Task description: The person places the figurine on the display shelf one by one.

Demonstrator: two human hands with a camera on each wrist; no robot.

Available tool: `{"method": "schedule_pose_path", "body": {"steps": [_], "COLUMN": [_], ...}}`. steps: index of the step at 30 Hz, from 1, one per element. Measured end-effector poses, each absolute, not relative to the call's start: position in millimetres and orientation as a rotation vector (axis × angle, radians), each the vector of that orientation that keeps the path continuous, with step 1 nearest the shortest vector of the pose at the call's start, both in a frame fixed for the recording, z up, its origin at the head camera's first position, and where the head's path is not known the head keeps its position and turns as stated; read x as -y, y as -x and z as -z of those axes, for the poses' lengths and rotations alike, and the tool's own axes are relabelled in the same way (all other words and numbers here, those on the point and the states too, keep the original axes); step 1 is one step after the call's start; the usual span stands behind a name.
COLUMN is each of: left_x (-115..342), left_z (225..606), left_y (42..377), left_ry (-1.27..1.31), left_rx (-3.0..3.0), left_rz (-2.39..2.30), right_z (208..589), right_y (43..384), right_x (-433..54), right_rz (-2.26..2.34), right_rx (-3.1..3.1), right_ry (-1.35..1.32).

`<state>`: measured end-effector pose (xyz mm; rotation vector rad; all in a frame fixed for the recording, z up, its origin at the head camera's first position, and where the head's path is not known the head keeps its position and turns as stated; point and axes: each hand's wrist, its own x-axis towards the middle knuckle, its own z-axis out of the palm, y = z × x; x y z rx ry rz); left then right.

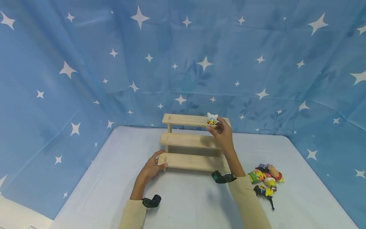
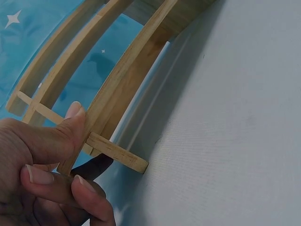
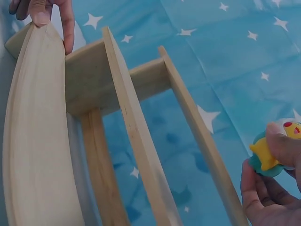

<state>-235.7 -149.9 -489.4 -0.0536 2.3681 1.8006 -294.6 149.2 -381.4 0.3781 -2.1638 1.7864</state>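
A three-tier wooden display rack [image 1: 194, 161] stands on the table. My left hand [image 1: 150, 166] grips the left end of its lowest shelf; in the left wrist view the thumb lies on top and fingers curl below the board [image 2: 127, 66]. My right hand [image 1: 224, 135] pinches a small yellow figurine with a white hooded top [image 1: 212, 120] between thumb and fingers. It is held at the top shelf, toward its right end. In the right wrist view the figurine [image 3: 265, 153] shows a teal part, and a gap separates it from the shelf edge; contact with the shelf cannot be told.
A pile of several colourful figurines [image 1: 266, 178] lies on the white table [image 1: 188, 203] to the right of the rack. Behind the table hangs a blue curtain with white stars [image 1: 183, 73]. Each wrist wears a black camera band [image 1: 152, 201].
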Motion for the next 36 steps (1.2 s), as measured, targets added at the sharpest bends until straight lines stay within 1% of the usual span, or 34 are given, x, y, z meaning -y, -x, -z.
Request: {"method": "schedule_pose_path", "body": {"steps": [5,15,25,32,36], "left_x": [152,153,154,155,156], "left_z": [490,489,491,489,490], "left_y": [236,236,233,234,236], "left_ry": [0.042,0.023,-0.013,-0.017,-0.022], "left_rx": [-2.353,-2.330,-2.356,-2.384,-2.382], "left_rz": [-1.821,-1.838,-1.826,-1.794,-1.790], "right_z": [379,371,375,375,375], "right_y": [312,335,356,361,365], "right_x": [-129,-93,-65,-53,-50], "right_rz": [-1.748,-1.774,-1.559,-1.513,-1.421], "right_rx": [2.195,2.234,2.260,2.344,2.405], "right_ry": [-0.456,-0.472,-0.546,-0.496,-0.422]}}
